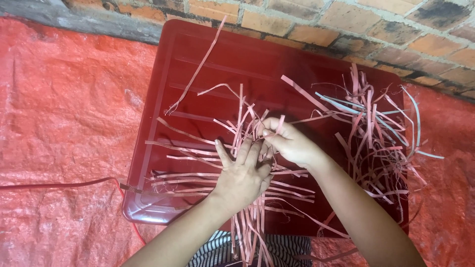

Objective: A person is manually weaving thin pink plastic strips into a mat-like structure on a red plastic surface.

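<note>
Hands (262, 158) weave strips (237, 173) on table (208, 64).

Pink strips (237, 148); dark red table (297, 69)

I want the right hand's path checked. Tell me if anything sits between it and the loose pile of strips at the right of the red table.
Nothing visible blocks it. The right hand, pinching a strip, is separated from the loose pile only by bare red table crossed by a few flat strips. The left hand lies on the other side.
</note>
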